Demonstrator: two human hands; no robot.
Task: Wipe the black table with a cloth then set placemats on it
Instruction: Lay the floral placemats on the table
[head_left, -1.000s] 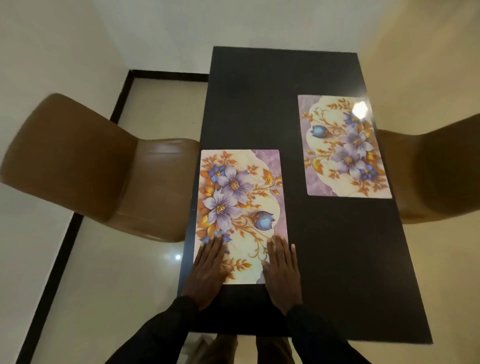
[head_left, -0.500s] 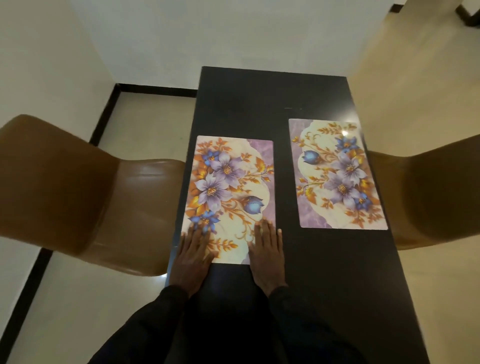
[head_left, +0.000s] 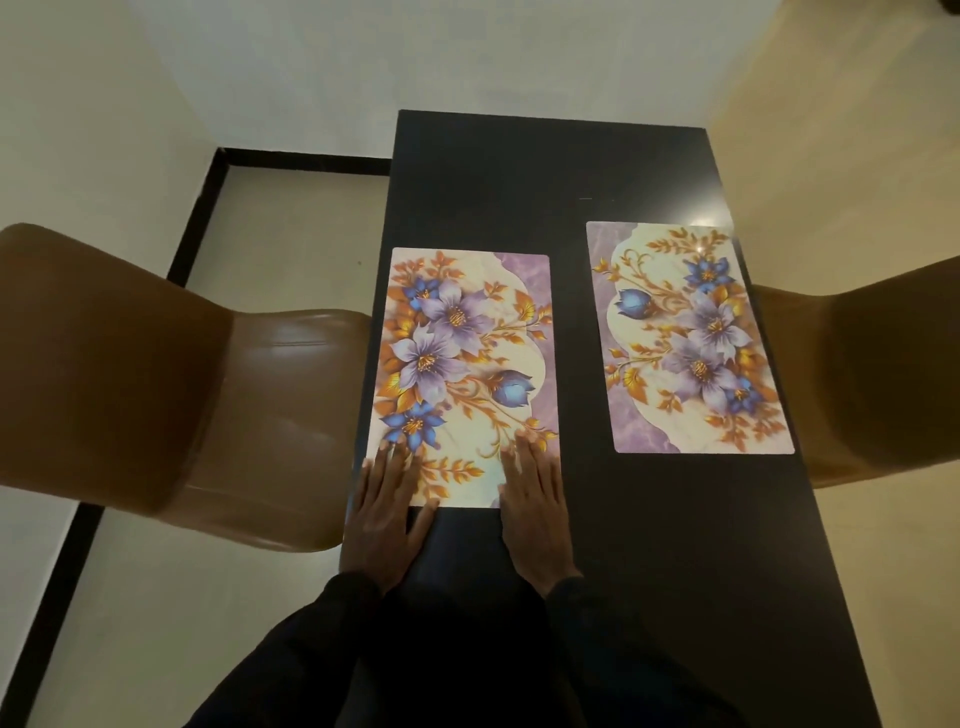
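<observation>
A person is standing at the 6 o'clock end of the long black table (head_left: 519, 176) and is looking down at it. Two mats are lying flat on the table top, and both are showing purple and blue flowers with gold leaves. The left placemat (head_left: 467, 338) is lying on the 9 o'clock side of the table, with its long edge right along the table's edge. The right placemat (head_left: 680, 338) is lying on the 3 o'clock side, a bit farther toward 12 o'clock. A strip of bare black table is showing between the two. The left hand (head_left: 384, 514) is lying flat with straight fingers and is holding nothing. Its fingertips are pressing on the left placemat's corner at 7 o'clock, and its palm is lying on the table. The right hand (head_left: 535, 514) is lying flat too, with its fingers straight and close together, and it is pressing on that mat's corner at 5 o'clock. Black sleeves (head_left: 311, 649) are covering both arms. The left brown chair (head_left: 156, 389) is sitting at 9 o'clock, with its seat close to the table. The right brown chair (head_left: 883, 364) is sitting at 3 o'clock, near the right placemat. A pale shiny floor (head_left: 285, 234) is showing under the chairs, and a black strip (head_left: 301, 158) is running along the foot of the white wall (head_left: 415, 52).
</observation>
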